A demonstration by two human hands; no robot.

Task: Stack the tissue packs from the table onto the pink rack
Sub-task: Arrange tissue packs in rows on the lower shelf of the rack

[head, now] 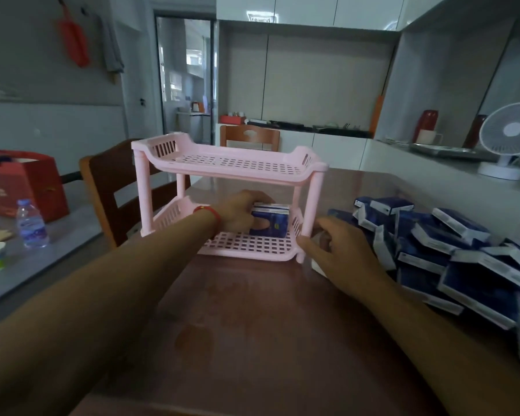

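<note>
Packs (pixel 451 253): heap at table's (pixel 252 325) right edge, just right of my right hand (pixel 339 250), fingers loose, nearer; left hand (pixel 237 214) grasps one pack (pixel 270 222) on rack's (pixel 228 163) lower shelf, right end

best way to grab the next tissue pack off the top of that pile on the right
Probably take the upper tissue pack across its narrow sides, coming from above with the right hand, which is nearest. It lies exposed at the top of the pile, so its edges are free and lifting it should disturb few others.
</note>
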